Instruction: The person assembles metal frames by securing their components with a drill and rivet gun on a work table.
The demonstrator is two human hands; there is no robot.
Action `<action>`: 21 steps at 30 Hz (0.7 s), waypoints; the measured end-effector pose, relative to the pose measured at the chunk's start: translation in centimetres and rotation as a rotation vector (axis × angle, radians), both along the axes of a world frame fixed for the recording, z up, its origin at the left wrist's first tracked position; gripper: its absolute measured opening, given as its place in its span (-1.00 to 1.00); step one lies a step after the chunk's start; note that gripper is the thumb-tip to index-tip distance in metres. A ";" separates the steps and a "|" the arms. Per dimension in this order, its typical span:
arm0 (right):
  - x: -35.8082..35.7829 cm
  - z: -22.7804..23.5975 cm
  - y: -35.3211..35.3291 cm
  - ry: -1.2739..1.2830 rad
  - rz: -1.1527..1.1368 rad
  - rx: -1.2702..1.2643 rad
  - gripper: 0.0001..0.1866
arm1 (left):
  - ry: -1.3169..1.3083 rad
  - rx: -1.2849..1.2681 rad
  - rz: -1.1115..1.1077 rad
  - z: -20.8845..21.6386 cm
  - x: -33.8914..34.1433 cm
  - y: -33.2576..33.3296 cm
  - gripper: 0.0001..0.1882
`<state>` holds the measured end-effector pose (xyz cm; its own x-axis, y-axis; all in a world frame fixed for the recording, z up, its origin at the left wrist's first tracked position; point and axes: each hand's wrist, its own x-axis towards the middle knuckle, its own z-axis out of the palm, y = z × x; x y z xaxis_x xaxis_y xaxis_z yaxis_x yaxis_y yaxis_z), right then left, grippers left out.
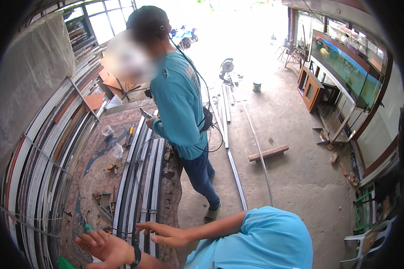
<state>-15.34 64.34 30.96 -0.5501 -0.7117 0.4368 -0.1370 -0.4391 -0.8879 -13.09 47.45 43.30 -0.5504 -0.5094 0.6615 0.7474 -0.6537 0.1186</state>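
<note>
My left hand (104, 249), with a dark band on its wrist, is at the lower left, its fingers loosely bent and apart. A green-handled tool (87, 227) shows just beyond its fingertips; I see no grip on it. My right hand (168, 234) reaches leftward over the long silver metal profiles (153, 179), fingers stretched out and nothing in them. Whether its fingertips touch the metal is unclear. The profiles lie side by side along the right part of a worn worktable (92, 179). A dark cable runs over them.
A co-worker in a teal shirt (179, 103) stands beyond the table, holding a metal tool (145, 113). Racked profiles (45, 148) line the left. Table items include a yellow-handled tool (131, 130) and clear cup (107, 131). A mitre saw (227, 67), wooden block (268, 153) and fish tank (345, 67) stand rightward.
</note>
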 end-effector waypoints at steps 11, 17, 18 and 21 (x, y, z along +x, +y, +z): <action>-1.4 -2.0 0.3 -0.075 -0.095 -0.052 -0.22 | -0.344 -1.473 -0.235 0.0 -1.7 -1.5 -0.73; -3.1 -4.7 0.4 -0.167 -0.115 0.034 -0.25 | -0.528 0.066 -0.010 -10.8 -3.5 0.7 -0.45; -3.4 -5.3 0.2 -0.211 -0.115 0.092 -0.23 | -0.697 -0.044 0.420 -12.1 -3.9 0.5 -0.49; -3.8 -7.2 -1.2 -0.329 -0.072 0.152 -0.24 | -0.848 -0.556 0.787 -14.7 -4.2 -1.6 -0.61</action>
<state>-19.10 63.18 23.80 -0.6948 -0.7090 0.1204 0.1409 -0.2984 -0.9440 -17.33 45.85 28.63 -0.5797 -0.6575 0.4813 0.4649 0.2182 0.8580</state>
